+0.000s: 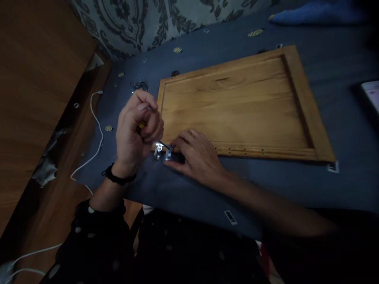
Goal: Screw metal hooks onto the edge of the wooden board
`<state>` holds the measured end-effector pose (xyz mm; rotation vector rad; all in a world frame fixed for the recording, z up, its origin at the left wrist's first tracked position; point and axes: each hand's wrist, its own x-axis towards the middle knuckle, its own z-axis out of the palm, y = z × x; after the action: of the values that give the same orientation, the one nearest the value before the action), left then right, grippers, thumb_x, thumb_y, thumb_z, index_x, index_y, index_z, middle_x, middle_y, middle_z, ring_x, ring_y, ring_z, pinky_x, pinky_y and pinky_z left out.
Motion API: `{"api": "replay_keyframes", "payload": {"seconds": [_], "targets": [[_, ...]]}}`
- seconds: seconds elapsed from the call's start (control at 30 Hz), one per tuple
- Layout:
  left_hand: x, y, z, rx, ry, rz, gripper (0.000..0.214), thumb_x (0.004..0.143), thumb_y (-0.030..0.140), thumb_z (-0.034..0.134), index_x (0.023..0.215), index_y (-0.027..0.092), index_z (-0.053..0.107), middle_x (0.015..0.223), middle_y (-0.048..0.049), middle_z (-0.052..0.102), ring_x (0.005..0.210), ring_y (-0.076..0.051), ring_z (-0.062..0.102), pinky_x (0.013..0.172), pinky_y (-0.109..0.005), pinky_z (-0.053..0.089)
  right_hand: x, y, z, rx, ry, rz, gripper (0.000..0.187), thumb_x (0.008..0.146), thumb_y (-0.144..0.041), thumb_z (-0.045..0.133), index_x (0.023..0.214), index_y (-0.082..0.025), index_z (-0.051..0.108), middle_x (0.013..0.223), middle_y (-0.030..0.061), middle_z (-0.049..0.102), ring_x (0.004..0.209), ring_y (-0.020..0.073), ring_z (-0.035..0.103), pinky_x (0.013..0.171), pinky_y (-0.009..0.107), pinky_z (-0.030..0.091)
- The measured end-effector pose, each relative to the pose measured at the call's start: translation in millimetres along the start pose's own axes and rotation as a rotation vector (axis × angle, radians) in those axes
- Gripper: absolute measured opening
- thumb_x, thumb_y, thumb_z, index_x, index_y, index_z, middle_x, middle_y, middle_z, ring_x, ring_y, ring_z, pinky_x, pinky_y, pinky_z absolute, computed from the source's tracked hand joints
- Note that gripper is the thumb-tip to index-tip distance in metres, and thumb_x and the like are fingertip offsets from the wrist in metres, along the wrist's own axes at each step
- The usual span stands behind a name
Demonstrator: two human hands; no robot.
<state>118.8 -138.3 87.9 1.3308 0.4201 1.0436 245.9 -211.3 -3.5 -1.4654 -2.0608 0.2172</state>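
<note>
My left hand (137, 124) is closed in a fist around a screwdriver (164, 145); a bit of yellow handle shows between the fingers. Its shaft slants down to a small metal hinge (168, 154) at the near edge of a framed wooden panel (231, 102). The thumb and fingers of my right hand (199, 156) are on either side of this hinge, gripping it against the panel's edge. Just left of it, a second metal hinge (158, 151) sits by the panel's corner. The screwdriver's tip is too small to make out clearly.
The panel lies on a dark blue patterned sheet (296, 181). Small metal parts (139, 85) lie beyond my left hand. A white cable (96, 116) runs along the left side. A phone (371, 94) is at the right edge, a blue cloth (319, 14) at the back.
</note>
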Motion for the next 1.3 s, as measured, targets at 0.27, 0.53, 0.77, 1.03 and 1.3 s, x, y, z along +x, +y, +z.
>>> {"api": "replay_keyframes", "payload": {"seconds": [0.27, 0.53, 0.77, 1.03, 1.3], "targets": [[-2.4, 4.1, 8.9, 0.053, 0.077, -0.033, 0.017, 0.085, 0.036, 0.069, 0.08, 0.022, 0.059, 0.047, 0.0106, 0.021, 0.038, -0.007, 0.01, 0.035, -0.021, 0.013, -1.3, -0.4, -1.8, -0.005, -0.016, -0.005, 0.048, 0.088, -0.056, 0.075, 0.106, -0.011, 0.07, 0.102, 0.0138, 0.065, 0.097, 0.0294, 0.053, 0.081, 0.041, 0.042], [-0.1, 1.1, 4.8, 0.095, -0.006, -0.043, 0.032, 0.09, 0.047, 0.071, 0.076, 0.023, 0.054, 0.045, 0.0114, 0.016, 0.034, -0.005, 0.009, 0.033, -0.02, 0.014, -2.2, 0.0, -3.7, -0.008, 0.013, -0.019, 0.043, 0.086, -0.051, 0.078, 0.104, -0.013, 0.069, 0.1, 0.0125, 0.065, 0.094, 0.0293, 0.054, 0.079, 0.042, 0.043], [6.7, 20.4, -14.8, -0.004, -0.069, 0.077, 0.033, 0.101, 0.034, 0.06, 0.074, 0.017, 0.064, 0.045, 0.011, 0.018, 0.031, -0.003, 0.01, 0.028, -0.016, 0.021, -4.6, 2.1, -3.7, 0.016, 0.055, -0.042, 0.041, 0.086, -0.049, 0.079, 0.103, -0.014, 0.068, 0.1, 0.0124, 0.067, 0.093, 0.0286, 0.056, 0.08, 0.041, 0.044], [-2.6, 21.8, 5.1, 0.091, 0.239, 0.086, 0.05, 0.11, 0.028, 0.037, 0.068, 0.015, 0.059, 0.048, 0.0083, 0.02, 0.036, -0.004, 0.013, 0.035, -0.02, 0.017, -5.4, 2.1, -3.9, 0.041, 0.055, -0.058, 0.043, 0.091, -0.052, 0.072, 0.105, -0.012, 0.068, 0.101, 0.013, 0.066, 0.093, 0.0285, 0.054, 0.078, 0.042, 0.045], [-8.6, 17.9, 11.7, 0.158, 0.275, -0.001, 0.046, 0.106, 0.041, 0.05, 0.068, 0.019, 0.062, 0.053, 0.0056, 0.025, 0.04, -0.007, 0.022, 0.04, -0.026, 0.02, -5.2, 3.8, -2.1, 0.007, 0.073, -0.074, 0.047, 0.097, -0.057, 0.063, 0.106, -0.012, 0.069, 0.097, 0.0125, 0.065, 0.091, 0.0281, 0.053, 0.077, 0.041, 0.042]]}}
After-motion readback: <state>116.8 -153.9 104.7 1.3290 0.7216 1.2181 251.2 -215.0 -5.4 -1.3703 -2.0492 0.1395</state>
